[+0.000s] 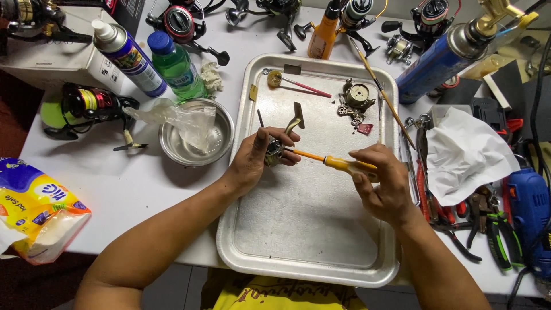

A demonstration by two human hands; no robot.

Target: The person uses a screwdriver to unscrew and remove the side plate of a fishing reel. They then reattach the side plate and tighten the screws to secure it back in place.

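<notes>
Unscrewing looks underway: my left hand (258,158) grips the small reel part (274,152) over the tray (252,241), my right hand (381,183) clenches the yellow screwdriver (338,163), needing steady turning pressure next.

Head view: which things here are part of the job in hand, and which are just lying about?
In use:
- left hand gripping a small metal reel part
- right hand holding the yellow-handled screwdriver
- silver metal tray beneath

Lying about:
- green plastic bottle
- round steel bowl
- blue power drill
- crumpled white tissue
- yellow tissue packet
</notes>
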